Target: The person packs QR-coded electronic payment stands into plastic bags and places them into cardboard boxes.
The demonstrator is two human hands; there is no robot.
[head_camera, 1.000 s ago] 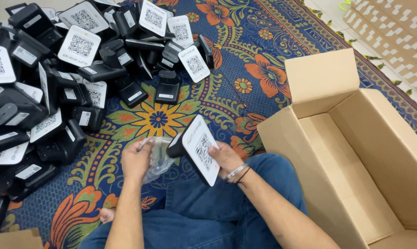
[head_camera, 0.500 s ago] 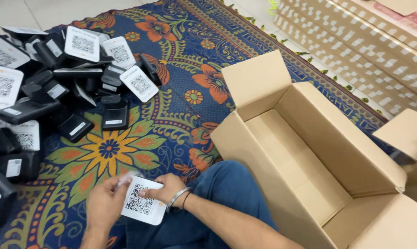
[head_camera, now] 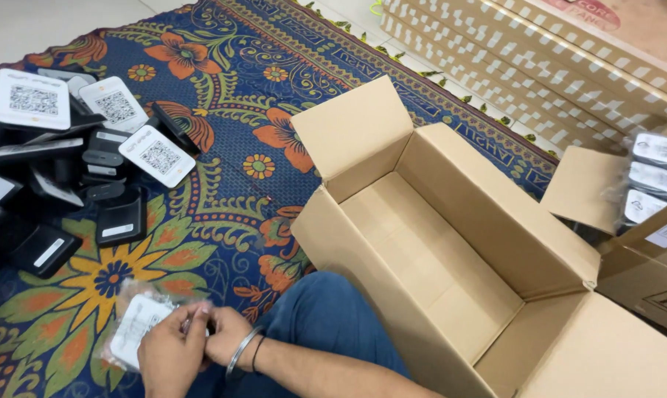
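1. Now the white device [head_camera: 133, 328], bare in the hands a second ago, is sitting inside a clear plastic bag [head_camera: 150, 304]; judging by this, the bagging step is nearly finished.
2. Meanwhile the view is swinging right, so that the open cardboard box [head_camera: 451, 243] is filling the frame (its inside holding nothing visible).
3. Left hand [head_camera: 172, 355] is curling its fingers together over the bag's near edge, thumb pressing on top.
4. Right hand [head_camera: 226, 335] is pinching the same edge, fingertips closed against those of the left.
5. Bagged device is lying low over the patterned mat [head_camera: 223, 177], beside the knee, with the pile of black devices [head_camera: 68, 184] well apart.
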